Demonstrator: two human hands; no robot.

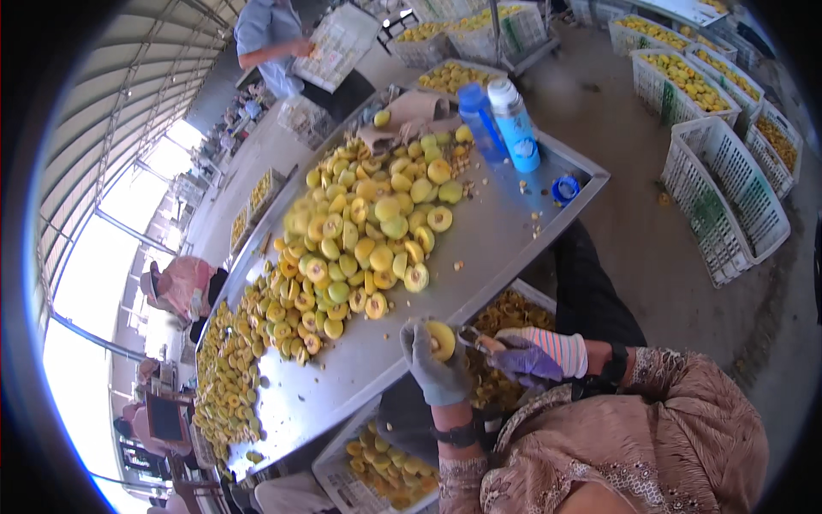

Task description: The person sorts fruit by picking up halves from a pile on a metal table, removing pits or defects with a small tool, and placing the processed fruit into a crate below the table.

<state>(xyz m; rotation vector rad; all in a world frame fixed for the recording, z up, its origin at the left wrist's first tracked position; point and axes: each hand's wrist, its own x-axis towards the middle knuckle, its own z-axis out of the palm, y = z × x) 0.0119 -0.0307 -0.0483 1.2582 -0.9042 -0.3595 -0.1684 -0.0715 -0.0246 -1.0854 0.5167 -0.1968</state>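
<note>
My left hand [437, 364], in a grey glove, is closed around a yellow peach half [441, 341] with its cut face showing. Just to the right, my right hand [539, 355], in a purple glove with a striped cuff, grips a small pitting tool [491, 343]. Its curved metal end [467, 335] points at the fruit; whether they touch I cannot tell. A large heap of peaches [368, 223], several cut open, covers the middle of the metal table [479, 248] beyond my hands. Smaller pieces of cut fruit [227, 368] spread along its left side.
Below my hands sits a crate of brownish scraps [514, 313]; left of it, a crate holds peach halves [390, 467]. A blue bottle [482, 120], a light-blue flask [514, 128] and a blue lid [565, 189] stand near the far corner. White crates [715, 206] line the right. Another person [270, 47] holds a tray.
</note>
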